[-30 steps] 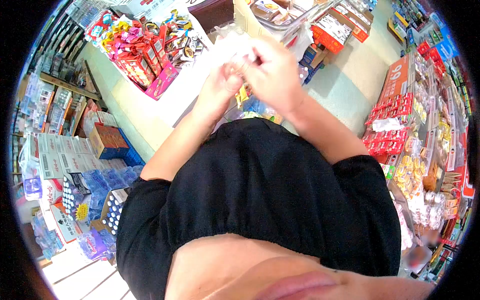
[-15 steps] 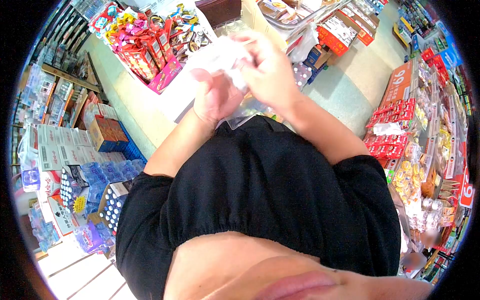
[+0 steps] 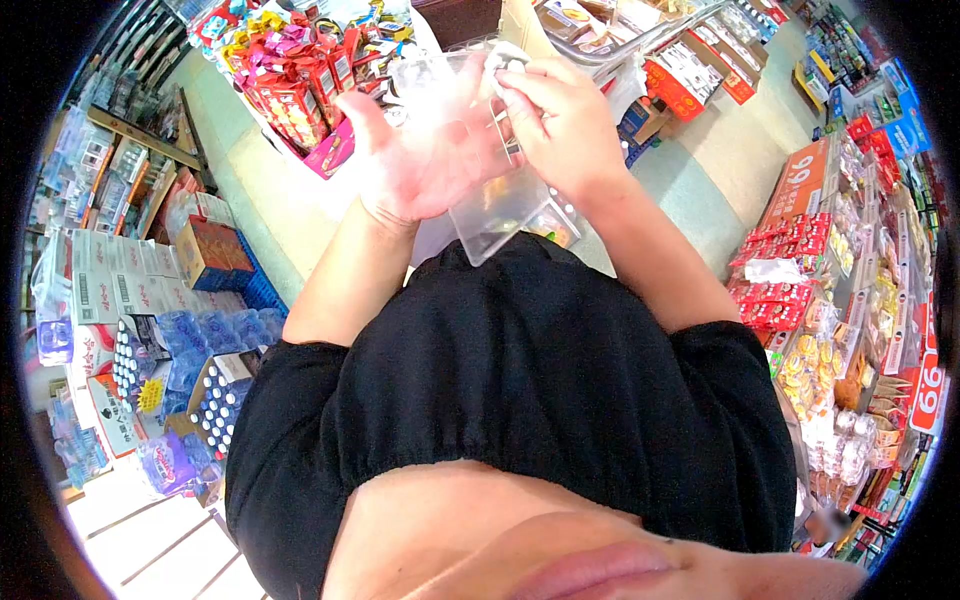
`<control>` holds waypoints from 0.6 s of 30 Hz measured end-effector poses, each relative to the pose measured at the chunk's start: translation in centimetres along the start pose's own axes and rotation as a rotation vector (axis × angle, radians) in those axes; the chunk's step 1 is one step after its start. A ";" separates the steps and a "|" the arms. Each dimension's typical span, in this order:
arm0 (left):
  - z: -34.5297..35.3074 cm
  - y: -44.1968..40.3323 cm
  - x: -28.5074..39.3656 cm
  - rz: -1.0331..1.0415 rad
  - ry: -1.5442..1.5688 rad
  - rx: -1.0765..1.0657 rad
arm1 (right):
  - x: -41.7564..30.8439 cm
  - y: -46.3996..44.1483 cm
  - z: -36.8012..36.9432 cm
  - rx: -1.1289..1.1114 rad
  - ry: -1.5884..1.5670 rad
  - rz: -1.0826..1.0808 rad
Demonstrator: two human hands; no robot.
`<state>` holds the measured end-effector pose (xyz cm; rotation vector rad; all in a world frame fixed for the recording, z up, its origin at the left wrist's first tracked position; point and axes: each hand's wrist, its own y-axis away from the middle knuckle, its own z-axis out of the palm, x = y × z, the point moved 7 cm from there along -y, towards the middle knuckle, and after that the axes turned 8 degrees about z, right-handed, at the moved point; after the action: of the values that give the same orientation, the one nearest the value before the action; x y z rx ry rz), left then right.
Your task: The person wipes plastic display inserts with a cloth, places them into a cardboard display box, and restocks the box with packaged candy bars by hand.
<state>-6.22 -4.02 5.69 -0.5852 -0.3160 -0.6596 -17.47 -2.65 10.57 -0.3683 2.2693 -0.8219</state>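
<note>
My left hand (image 3: 425, 155) is turned palm up, its thumb spread wide and its fingers stretched out. A clear plastic panel (image 3: 425, 78) overlaps its fingers, and glare hides whether they touch it. Another part of clear plastic (image 3: 490, 225) shows below that palm, close to my black top. Close beside, my right hand (image 3: 565, 120) pinches a small crumpled white cloth (image 3: 505, 58) between thumb and fingers, at the upper edge of the plastic.
Red and pink snack packets (image 3: 300, 85) fill a display ahead on the left. Boxes and trays of goods (image 3: 690, 85) stand ahead right. Shelves of packets (image 3: 800, 250) line the right side. Stacked cartons (image 3: 120, 275) and bottles (image 3: 220, 400) stand at left.
My hands have moved apart from each other. The white cloth, spread over my left hand before, is now bunched in my right fingers, and the left palm and clear plastic show.
</note>
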 end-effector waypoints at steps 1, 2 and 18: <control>-0.3 0.0 0.0 0.013 -0.041 0.050 | 0.2 -0.1 0.2 -0.019 -0.008 0.043; -0.5 -0.2 -0.1 0.027 -0.081 0.097 | 0.5 -0.1 0.4 -0.037 -0.013 0.085; -0.9 0.3 -0.9 0.094 -0.248 0.324 | -4.2 -2.6 0.9 -0.002 -0.248 -0.049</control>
<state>-6.63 -3.91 4.43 -0.3679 -0.6110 -0.4323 -13.77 -3.12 13.91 -0.5007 2.0377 -0.7537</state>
